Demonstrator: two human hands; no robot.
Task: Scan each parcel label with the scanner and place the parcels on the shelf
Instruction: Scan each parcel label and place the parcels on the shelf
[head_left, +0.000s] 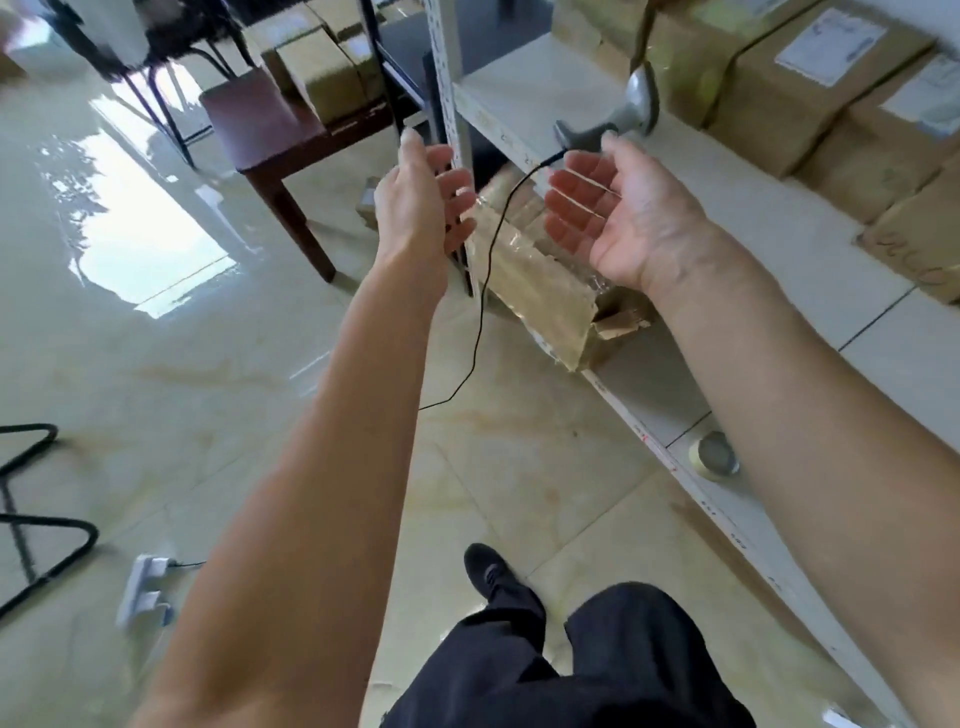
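Two bare hands reach forward with nothing in them: the left hand (421, 202) has straight, slightly spread fingers, and the right hand (618, 218) is palm-up, fingers relaxed. Between and below them a taped brown parcel (540, 291) sits under the shelf board, its torn end jutting out past the shelf (524, 98) edge. Just beyond the right hand's fingertips the scanner (618, 117) lies on the shelf board, its cable (483, 291) trailing down to the floor; no hand touches it. Farther along the same board several wrapped parcels (810, 88) already stand in a row, some with white labels, so part of the work looks done. More boxes (322, 73) wait on a low table (260, 130) to the left, apparently still to be scanned and shelved. Whether the low parcel is scanned cannot be told
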